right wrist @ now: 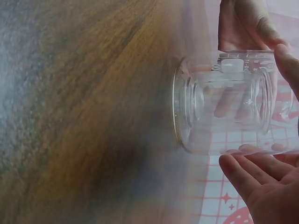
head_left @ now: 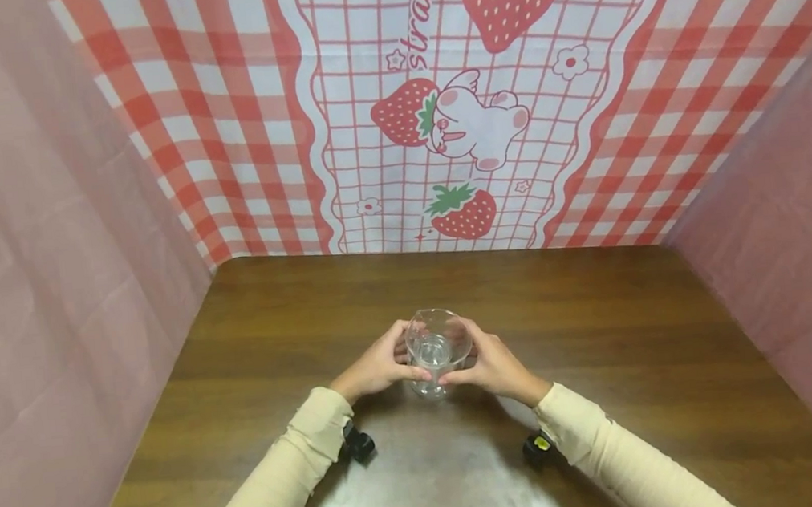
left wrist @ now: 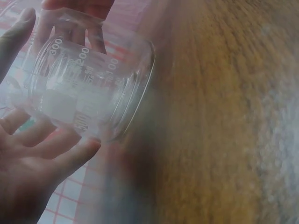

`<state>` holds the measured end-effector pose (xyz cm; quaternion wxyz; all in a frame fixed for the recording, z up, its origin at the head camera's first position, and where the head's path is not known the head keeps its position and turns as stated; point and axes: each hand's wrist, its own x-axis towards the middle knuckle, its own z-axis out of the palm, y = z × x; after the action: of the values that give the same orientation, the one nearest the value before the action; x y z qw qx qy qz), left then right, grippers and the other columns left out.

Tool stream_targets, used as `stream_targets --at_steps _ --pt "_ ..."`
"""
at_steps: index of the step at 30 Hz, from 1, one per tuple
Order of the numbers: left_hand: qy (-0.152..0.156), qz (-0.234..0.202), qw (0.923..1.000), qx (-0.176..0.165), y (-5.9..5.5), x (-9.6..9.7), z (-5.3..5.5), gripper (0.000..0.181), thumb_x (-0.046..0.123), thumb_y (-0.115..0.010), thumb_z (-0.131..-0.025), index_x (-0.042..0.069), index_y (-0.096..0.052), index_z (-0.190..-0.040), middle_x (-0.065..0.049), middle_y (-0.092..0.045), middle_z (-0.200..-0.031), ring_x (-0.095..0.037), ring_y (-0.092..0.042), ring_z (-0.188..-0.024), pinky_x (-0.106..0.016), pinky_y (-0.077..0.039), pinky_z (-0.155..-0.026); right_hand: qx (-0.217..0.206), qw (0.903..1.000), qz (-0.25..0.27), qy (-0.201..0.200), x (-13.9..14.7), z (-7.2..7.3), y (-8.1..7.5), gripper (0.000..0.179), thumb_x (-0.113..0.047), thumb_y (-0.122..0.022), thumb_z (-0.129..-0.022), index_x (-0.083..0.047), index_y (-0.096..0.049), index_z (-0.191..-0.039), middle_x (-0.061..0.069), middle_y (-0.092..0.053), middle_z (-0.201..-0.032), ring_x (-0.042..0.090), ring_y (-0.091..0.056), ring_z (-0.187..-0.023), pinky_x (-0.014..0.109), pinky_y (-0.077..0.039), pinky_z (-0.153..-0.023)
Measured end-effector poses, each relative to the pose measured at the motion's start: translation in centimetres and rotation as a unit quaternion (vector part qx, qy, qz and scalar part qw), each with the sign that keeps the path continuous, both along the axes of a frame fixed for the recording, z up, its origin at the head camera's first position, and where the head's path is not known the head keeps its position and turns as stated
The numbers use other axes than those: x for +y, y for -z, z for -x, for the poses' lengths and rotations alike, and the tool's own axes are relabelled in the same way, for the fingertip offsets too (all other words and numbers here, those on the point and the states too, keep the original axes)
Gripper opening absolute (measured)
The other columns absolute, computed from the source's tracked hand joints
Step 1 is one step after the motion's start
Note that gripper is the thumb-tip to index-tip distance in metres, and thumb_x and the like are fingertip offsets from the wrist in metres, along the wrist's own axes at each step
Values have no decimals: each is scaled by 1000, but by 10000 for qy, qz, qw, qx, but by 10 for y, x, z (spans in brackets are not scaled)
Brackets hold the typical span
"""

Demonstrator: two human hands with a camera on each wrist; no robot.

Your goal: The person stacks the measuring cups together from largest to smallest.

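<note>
A clear glass beaker (head_left: 463,359) is held upright between both hands near the middle of the wooden table. Inside it is a smaller clear glass beaker (right wrist: 233,100), its outline showing through the outer wall. White volume markings run along the glass in the left wrist view. My left hand (head_left: 381,362) grips the outer beaker from the left, thumb at the front and fingers along the side. From the right, my right hand (head_left: 494,365) grips it likewise, with the two thumbs close together. The beaker's base is close over the tabletop.
The brown wooden table (head_left: 273,313) reflects light at its front. A red-and-white checked strawberry curtain (head_left: 244,139) hangs at the back, with pink curtains (head_left: 38,277) on both sides. Dark wrist cameras (head_left: 359,443) sit below the cream sleeves (head_left: 280,474).
</note>
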<state>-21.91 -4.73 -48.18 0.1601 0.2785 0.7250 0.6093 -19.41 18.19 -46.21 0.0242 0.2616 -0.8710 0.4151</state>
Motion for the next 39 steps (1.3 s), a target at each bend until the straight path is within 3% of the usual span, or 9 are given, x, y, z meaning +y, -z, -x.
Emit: stream_targets --at_steps 11,29,39 --pt "123 231 9996 64 -4 0 5 72 4 -80 -76 -5 -36 -132 -26 -39 -149 -43 -46 -133 -44 -48 -107 -4 10000 12 31 0 -1 -2 87 -20 -91 -64 2 -44 -134 25 -63 -125 34 -66 -108 40 -59 -89" --pt "114 166 9998 4 -2 0 5 73 5 -81 -76 -4 -36 -133 -25 -41 -148 -42 -47 -133 -43 -48 -107 96 9999 18 50 1 0 2 89 -21 -91 -64 1 -43 -135 24 -64 -124 34 -67 -105 38 -60 -86" --pt "66 176 9998 -28 -2 2 2 75 5 -81 -76 -4 -35 -134 -25 -41 -147 -42 -48 -132 -41 -49 -106 -131 9998 140 -8 3 -1 4 89 -21 -90 -66 0 -41 -137 23 -62 -127 34 -66 -106 33 -60 -85"
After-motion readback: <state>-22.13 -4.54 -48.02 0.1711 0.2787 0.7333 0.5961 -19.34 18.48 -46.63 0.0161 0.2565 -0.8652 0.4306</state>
